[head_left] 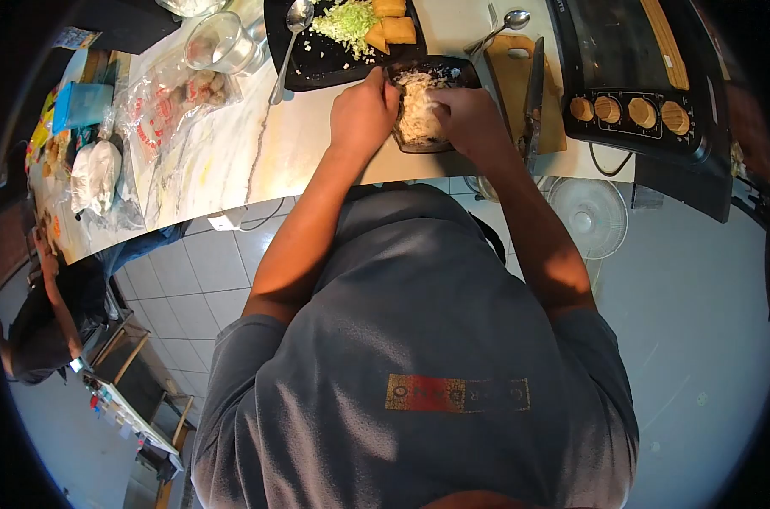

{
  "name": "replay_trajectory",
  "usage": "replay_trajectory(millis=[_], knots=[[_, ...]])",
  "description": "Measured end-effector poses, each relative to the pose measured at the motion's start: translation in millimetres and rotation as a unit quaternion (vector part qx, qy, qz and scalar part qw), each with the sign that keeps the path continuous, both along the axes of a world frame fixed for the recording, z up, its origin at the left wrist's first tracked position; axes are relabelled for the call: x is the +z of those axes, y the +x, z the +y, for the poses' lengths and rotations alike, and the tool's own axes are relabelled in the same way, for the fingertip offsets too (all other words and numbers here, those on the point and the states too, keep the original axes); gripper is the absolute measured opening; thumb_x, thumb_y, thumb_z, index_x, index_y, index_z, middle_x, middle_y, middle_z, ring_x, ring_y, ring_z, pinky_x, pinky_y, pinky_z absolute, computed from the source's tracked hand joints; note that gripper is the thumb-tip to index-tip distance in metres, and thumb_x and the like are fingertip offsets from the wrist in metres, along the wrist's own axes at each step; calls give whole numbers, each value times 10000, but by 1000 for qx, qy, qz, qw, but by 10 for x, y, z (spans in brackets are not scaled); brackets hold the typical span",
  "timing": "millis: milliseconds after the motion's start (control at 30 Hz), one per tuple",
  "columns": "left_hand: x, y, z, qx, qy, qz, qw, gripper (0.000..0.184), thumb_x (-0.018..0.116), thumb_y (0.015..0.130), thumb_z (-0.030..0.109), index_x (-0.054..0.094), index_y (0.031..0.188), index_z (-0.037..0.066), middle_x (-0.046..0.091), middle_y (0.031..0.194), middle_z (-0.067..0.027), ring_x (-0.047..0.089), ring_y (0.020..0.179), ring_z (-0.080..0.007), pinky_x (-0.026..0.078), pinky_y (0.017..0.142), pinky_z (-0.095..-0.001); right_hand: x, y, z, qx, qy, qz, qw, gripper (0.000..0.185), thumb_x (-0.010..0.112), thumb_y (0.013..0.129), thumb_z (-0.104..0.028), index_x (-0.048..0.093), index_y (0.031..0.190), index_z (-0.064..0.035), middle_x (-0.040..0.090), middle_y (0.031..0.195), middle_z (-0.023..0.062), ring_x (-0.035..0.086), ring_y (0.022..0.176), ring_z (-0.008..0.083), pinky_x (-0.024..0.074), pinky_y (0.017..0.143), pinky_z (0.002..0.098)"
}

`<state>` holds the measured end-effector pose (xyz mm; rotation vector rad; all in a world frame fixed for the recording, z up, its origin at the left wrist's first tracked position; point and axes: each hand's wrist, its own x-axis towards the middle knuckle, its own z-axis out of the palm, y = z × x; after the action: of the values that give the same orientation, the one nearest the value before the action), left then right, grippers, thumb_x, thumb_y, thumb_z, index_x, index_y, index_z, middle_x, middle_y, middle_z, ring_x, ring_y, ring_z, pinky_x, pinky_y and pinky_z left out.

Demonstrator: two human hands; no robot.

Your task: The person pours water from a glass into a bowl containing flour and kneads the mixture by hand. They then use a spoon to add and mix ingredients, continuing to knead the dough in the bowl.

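A dark square bowl (427, 148) at the counter's front edge holds a pale, shredded-looking food mixture (417, 106). My left hand (364, 114) is closed on the bowl's left rim, thumb side toward the food. Over the right side of the bowl, my right hand (470, 123) has its fingers curled into the mixture; the fingertips are partly hidden. Just behind the bowl lies a black tray (317, 78) with chopped pale-green vegetable (347, 27), golden-brown blocks (398, 31) and a metal spoon (290, 47).
Right of the bowl, a knife (534, 97) lies on a wooden cutting board (508, 64), with another spoon (514, 20) behind. A black appliance with wooden knobs (641, 112) stands farther right. Leftward are a clear cup (220, 47) and plastic bags (169, 106). Another person's arm (58, 305) shows far left.
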<state>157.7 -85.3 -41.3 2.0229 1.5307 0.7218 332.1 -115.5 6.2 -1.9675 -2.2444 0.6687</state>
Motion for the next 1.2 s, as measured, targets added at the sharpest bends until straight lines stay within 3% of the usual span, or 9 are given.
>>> replay_trajectory(millis=[100, 167, 400, 567, 700, 767, 867, 967, 1200], knots=[[0, 13, 5, 2, 2, -3, 1000, 196, 536, 910, 198, 593, 905, 11, 627, 699, -231, 628, 665, -419, 499, 615, -506, -21, 11, 11, -105, -51, 145, 983, 339, 583, 830, -97, 649, 1148, 0, 637, 1175, 207, 600, 1089, 381, 480, 930, 412], [-12, 14, 9, 4, -5, -7, 1000, 192, 529, 914, 197, 593, 903, 16, 626, 698, -228, 626, 660, -420, 497, 612, -505, -319, 49, 17, -26, 100, 207, 973, 420, 583, 820, -88, 600, 1226, 19, 597, 1242, 242, 580, 1133, 396, 464, 984, 404], [-33, 24, 7, 19, -10, -26, 999, 214, 519, 920, 207, 609, 933, 14, 626, 701, -232, 624, 666, -426, 495, 609, -496, -474, -209, -31, 43, 144, 152, 977, 515, 575, 769, -19, 537, 1281, 8, 545, 1308, 258, 569, 1137, 420, 466, 993, 422], [-49, 56, -24, 47, 2, -39, 998, 225, 517, 927, 222, 614, 926, 18, 627, 706, -229, 625, 668, -426, 489, 601, -490, -485, -254, 32, 91, 105, 125, 982, 182, 596, 787, -75, 579, 935, 30, 609, 960, 226, 616, 955, 408, 510, 827, 467], [-48, 66, -25, 51, 0, -33, 998, 225, 521, 923, 221, 619, 936, 19, 628, 706, -227, 626, 667, -425, 491, 601, -488, -270, -165, 39, 121, 74, 143, 980, 198, 596, 783, -72, 611, 956, 24, 630, 963, 215, 627, 946, 395, 525, 820, 445], [-23, 59, -25, 43, 10, -28, 999, 183, 529, 903, 194, 578, 845, 28, 623, 674, -234, 627, 663, -431, 494, 610, -523, 10, -72, 51, 143, -125, 131, 973, 344, 600, 765, -26, 628, 1106, 7, 638, 1053, 220, 617, 955, 387, 508, 853, 418], [40, 42, -22, 32, 5, -28, 999, 179, 531, 901, 189, 574, 837, 27, 622, 671, -235, 628, 656, -429, 497, 603, -520, -298, 125, -7, 148, 31, 223, 963, 381, 644, 776, -97, 639, 1151, -25, 622, 1112, 219, 605, 1028, 373, 486, 924, 399], [47, 45, -17, 28, 7, -24, 999, 178, 531, 899, 183, 566, 827, 24, 620, 667, -238, 626, 645, -431, 500, 597, -520, -339, 141, -50, 80, 104, 148, 980, 483, 648, 794, -153, 591, 1263, -54, 567, 1245, 230, 564, 1137, 381, 453, 997, 399], [-14, 56, -8, 32, 19, -18, 999, 181, 528, 896, 179, 558, 825, 15, 622, 667, -240, 627, 641, -433, 502, 600, -522, -452, -106, -77, 34, 91, 99, 990, 601, 594, 820, -117, 426, 1377, 33, 508, 1310, 271, 522, 1206, 400, 439, 1025, 431]])
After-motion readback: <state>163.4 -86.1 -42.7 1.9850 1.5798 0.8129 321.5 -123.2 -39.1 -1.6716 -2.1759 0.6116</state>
